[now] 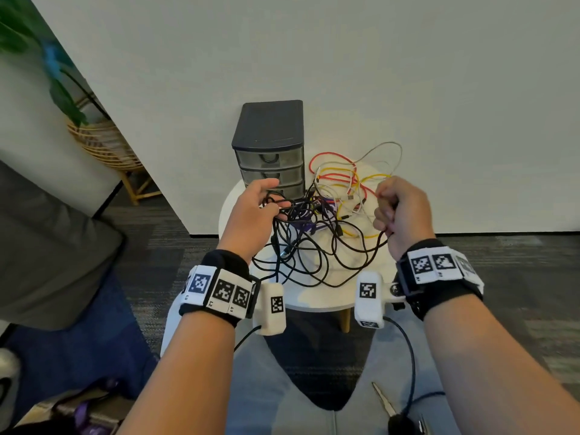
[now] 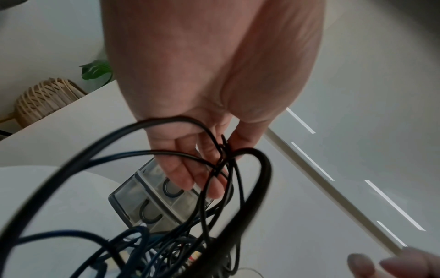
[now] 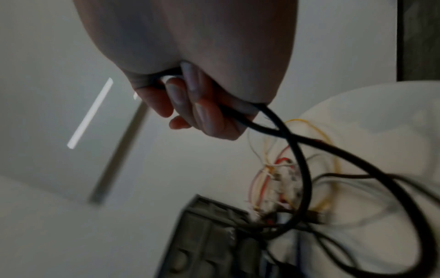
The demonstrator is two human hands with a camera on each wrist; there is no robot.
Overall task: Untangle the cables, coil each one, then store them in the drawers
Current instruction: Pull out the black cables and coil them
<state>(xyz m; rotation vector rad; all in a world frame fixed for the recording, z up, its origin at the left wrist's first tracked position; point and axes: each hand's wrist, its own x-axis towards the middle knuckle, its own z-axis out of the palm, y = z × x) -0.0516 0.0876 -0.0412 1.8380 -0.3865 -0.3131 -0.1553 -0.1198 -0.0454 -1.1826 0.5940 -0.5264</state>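
1. Gripping a black cable (image 3: 281, 131) in my curled right hand (image 1: 400, 211), raised above the round table (image 1: 317, 293).
2. My left hand (image 1: 254, 211) pinches black strands of the cable tangle (image 1: 317, 221), which rests on the table.
3. Small drawer unit (image 1: 270, 152) stands closed just behind the tangle, against the wall (image 1: 345, 58).

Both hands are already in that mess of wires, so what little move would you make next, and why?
Probably draw the right hand gently back and away, feeding the black cable out of the tangle. That hand is closed round the cable, while the left hand pinches black strands at the knot. The cable loops loosely across the table, and the drawers are closed.
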